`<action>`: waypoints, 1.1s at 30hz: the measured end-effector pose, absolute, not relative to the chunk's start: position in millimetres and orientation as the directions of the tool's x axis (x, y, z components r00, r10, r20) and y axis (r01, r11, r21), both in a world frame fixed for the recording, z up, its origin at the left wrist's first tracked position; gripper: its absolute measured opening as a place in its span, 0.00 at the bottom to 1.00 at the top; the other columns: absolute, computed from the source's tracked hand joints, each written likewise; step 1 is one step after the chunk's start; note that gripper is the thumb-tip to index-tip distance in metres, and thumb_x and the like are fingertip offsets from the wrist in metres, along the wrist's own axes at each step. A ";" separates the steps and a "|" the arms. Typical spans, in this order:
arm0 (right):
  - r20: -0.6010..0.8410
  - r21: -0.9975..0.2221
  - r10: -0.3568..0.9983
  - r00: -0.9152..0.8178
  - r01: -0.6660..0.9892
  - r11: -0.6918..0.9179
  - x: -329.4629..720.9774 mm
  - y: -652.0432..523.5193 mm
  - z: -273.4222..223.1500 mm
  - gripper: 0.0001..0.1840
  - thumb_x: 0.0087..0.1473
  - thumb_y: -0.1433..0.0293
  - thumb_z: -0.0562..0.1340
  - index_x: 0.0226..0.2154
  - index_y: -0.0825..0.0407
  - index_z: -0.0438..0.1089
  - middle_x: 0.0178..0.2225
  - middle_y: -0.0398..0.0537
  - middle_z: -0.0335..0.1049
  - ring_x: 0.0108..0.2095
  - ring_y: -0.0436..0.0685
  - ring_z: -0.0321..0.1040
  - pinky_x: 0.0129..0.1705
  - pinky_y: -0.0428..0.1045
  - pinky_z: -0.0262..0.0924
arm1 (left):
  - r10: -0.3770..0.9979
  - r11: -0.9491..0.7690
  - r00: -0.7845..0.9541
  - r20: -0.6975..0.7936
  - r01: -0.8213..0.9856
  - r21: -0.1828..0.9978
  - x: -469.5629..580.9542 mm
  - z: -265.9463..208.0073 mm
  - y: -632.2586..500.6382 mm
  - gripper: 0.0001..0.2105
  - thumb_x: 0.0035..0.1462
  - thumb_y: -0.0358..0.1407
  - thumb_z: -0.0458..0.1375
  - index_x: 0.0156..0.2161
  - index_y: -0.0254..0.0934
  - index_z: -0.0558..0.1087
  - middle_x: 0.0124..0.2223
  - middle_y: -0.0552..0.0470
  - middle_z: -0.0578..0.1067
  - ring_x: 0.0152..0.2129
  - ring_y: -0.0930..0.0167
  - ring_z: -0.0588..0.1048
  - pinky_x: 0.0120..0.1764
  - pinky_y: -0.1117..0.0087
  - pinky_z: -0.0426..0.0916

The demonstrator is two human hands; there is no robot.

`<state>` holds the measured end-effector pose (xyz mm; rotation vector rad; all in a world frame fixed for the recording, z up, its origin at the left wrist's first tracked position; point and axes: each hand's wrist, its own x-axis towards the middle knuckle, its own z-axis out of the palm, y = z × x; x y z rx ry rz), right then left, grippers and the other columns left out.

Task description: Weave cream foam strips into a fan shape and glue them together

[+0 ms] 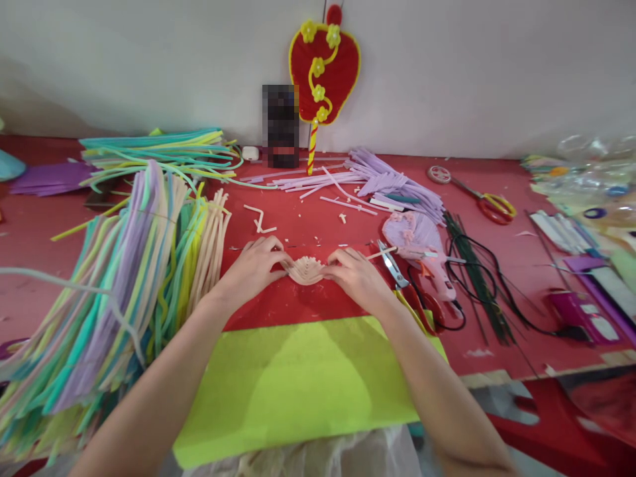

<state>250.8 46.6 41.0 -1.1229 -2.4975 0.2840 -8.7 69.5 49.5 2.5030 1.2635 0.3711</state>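
A small cream fan-shaped piece of curved pipe cleaner rows (305,271) is held just above the red table (293,309). My left hand (258,264) pinches its left end between thumb and fingers. At its right end, my right hand (352,273) has its fingertips closed on it. A cream pipe cleaner end (382,253) sticks out to the right beyond my right hand. A lime-green sheet (313,377) lies under my forearms. Right of my right hand are scissors (395,268) and a pink glue gun (432,265).
Bundles of coloured pipe cleaners (114,265) pile up at left. Purple pipe cleaners (392,179) lie behind the glue gun. A red fan with yellow flowers (325,73) leans on the wall beside a blurred dark object (281,126). Gold-handled scissors (489,202) and dark green stems (479,285) lie right.
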 end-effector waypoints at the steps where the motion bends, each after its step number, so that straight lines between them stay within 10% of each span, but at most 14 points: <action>1: 0.262 -0.345 0.756 -0.600 0.673 0.654 250.9 47.2 41.1 0.09 0.59 0.70 0.58 0.38 0.50 0.74 0.37 0.50 0.67 0.40 0.56 0.61 0.43 0.53 0.57 | 0.812 -0.562 0.577 0.094 0.726 0.396 -8.9 48.9 70.1 0.07 0.57 0.39 0.58 0.40 0.42 0.76 0.45 0.49 0.70 0.44 0.65 0.69 0.47 0.59 0.63; 33: 0.284 -0.437 0.776 -0.563 0.645 0.628 248.3 45.3 43.0 0.08 0.57 0.70 0.60 0.37 0.50 0.76 0.36 0.49 0.67 0.39 0.55 0.63 0.44 0.52 0.60 | 0.863 -0.480 0.494 0.109 0.733 0.482 -3.1 39.2 54.8 0.09 0.51 0.34 0.59 0.39 0.39 0.73 0.60 0.47 0.65 0.61 0.61 0.57 0.62 0.46 0.40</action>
